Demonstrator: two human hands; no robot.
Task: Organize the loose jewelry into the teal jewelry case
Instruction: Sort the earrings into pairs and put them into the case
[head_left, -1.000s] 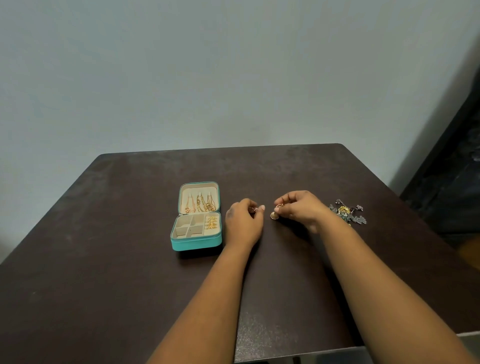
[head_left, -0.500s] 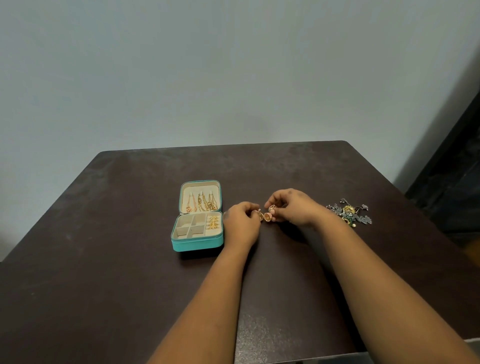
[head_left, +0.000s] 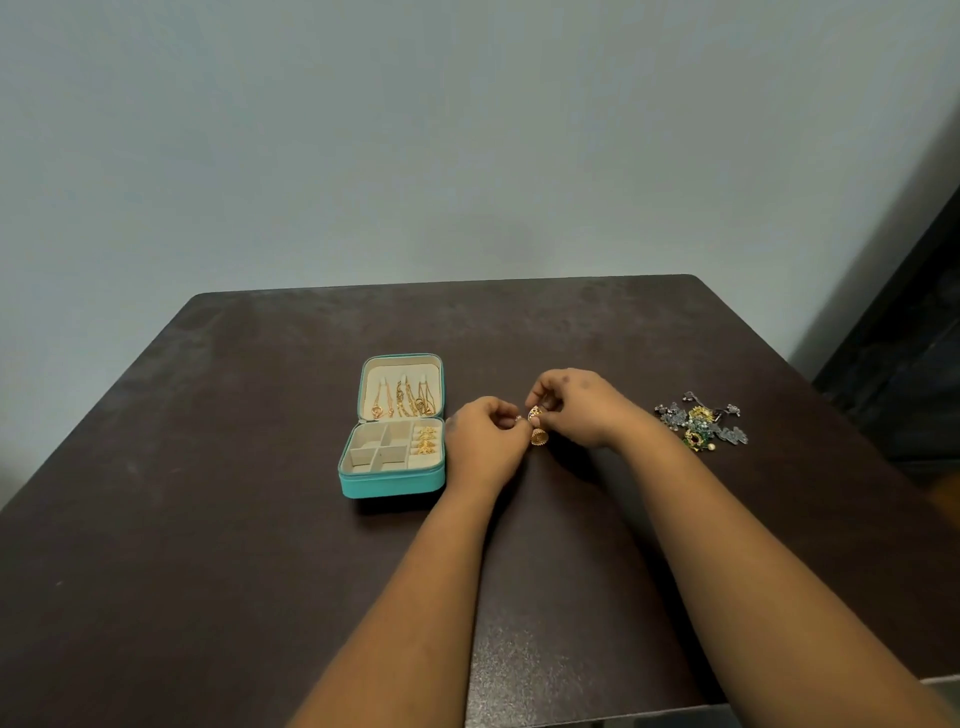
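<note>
Open teal case sits just left of both hands, the jewelry pile off to the right; bare table everywhere else, wall behind.

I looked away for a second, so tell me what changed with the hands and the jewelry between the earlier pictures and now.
The right hand carried the gold earring leftward to meet the left hand; a second ago the hands were apart, now their fingertips are together at the earring. What the left hand pinches is too small to tell. The open teal jewelry case and the loose jewelry pile on the table stayed put.
</note>
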